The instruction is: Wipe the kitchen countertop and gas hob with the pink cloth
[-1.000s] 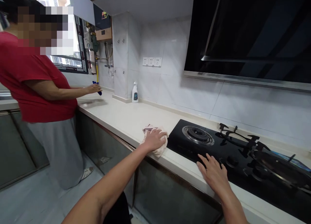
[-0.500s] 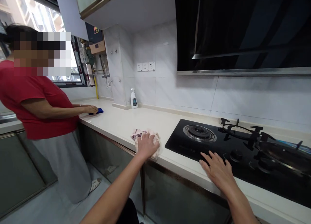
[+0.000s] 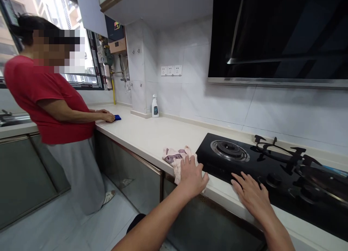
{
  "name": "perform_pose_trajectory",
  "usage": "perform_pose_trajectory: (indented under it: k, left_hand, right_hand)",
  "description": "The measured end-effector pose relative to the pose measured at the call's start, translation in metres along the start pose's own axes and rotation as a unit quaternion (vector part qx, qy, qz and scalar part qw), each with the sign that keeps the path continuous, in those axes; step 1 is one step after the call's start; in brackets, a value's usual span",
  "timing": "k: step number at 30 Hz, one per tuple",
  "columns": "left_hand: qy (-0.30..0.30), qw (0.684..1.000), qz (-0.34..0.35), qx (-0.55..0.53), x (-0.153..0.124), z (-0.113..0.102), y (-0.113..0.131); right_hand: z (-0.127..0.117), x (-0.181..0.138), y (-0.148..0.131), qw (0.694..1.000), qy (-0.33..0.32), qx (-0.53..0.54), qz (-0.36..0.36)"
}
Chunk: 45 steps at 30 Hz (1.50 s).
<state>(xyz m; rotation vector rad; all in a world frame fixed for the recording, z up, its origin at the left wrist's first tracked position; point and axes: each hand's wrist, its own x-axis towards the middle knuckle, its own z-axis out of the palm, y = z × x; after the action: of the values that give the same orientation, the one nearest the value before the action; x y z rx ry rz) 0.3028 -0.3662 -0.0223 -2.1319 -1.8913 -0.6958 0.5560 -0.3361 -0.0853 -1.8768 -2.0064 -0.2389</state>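
My left hand (image 3: pixel 191 175) presses down on a pale pink cloth (image 3: pixel 175 156) with dark purplish print, its fingers curled over the crumpled fabric. The cloth lies at the front edge of the white countertop (image 3: pixel 146 135), and part of it hangs over that edge. Just left of the black gas stove (image 3: pixel 217 167), the hand covers much of the cloth. My right hand (image 3: pixel 252 193) rests with spread fingers on the stove's front edge, near a burner knob (image 3: pixel 273 179), and holds nothing.
A person in a red top (image 3: pixel 65 102) stands at the left, hands on a blue cloth (image 3: pixel 117 117) on the counter. By the wall stands a white spray bottle (image 3: pixel 154 106). A loose pan support (image 3: pixel 274 147) sits on the stove's rear. Overhead hangs a black range hood (image 3: pixel 277 37).
My left hand has slid the cloth right along the counter edge, closer to the stove. My right hand stays on the stove's edge. The view has shifted slightly left.
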Motion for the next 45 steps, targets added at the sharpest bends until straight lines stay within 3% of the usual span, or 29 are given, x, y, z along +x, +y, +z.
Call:
perform_pose_trajectory:
  k: [6,11,16,21,25,28,30,34,36,40,43,45]
  left_hand:
    - [-0.033,0.997,0.004,-0.075,-0.018,0.0,0.014]
    - [-0.047,0.986,0.081,-0.137,-0.033,0.012,0.046]
    - [-0.039,0.975,0.139,-0.167,-0.029,0.012,0.066]
    - [-0.093,0.939,0.212,-0.253,-0.016,0.006,0.081]
    - [-0.139,0.9,0.213,-0.354,-0.003,0.011,0.083]
    - [-0.11,0.876,0.199,-0.426,0.007,0.016,0.067]
    - [-0.073,0.879,0.185,-0.433,0.014,0.015,0.048]
    - [-0.026,0.959,0.091,-0.266,0.032,0.002,-0.006]
    - [-0.035,0.98,0.043,-0.19,0.043,-0.007,-0.036]
    - [-0.066,0.99,0.0,-0.126,0.064,-0.018,-0.086]
    - [-0.087,0.992,-0.007,-0.09,0.07,-0.013,-0.101]
    - [-0.105,0.992,0.005,-0.076,0.068,-0.005,-0.101]
  right_hand:
    - [0.001,-0.003,0.005,0.999,0.01,0.027,-0.018]
    - [0.001,-0.004,0.007,0.999,0.033,0.034,-0.016]
    - [-0.001,-0.002,0.011,0.994,0.028,0.105,-0.012]
    - [-0.013,-0.002,0.015,0.967,0.007,0.254,0.021]
    - [-0.016,-0.003,0.018,0.962,-0.014,0.273,0.006]
    - [-0.012,-0.003,0.015,0.975,-0.023,0.219,-0.005]
    - [-0.009,-0.003,0.011,0.983,-0.015,0.181,-0.003]
    - [-0.012,-0.005,0.003,0.988,0.001,0.155,0.004]
    - [-0.018,-0.006,0.003,0.985,-0.002,0.174,0.006]
    - [-0.033,-0.009,0.003,0.97,0.043,0.24,0.012]
    - [-0.038,-0.014,-0.009,0.967,0.083,0.239,-0.02]
    - [-0.036,-0.017,-0.025,0.979,0.06,0.183,-0.063]
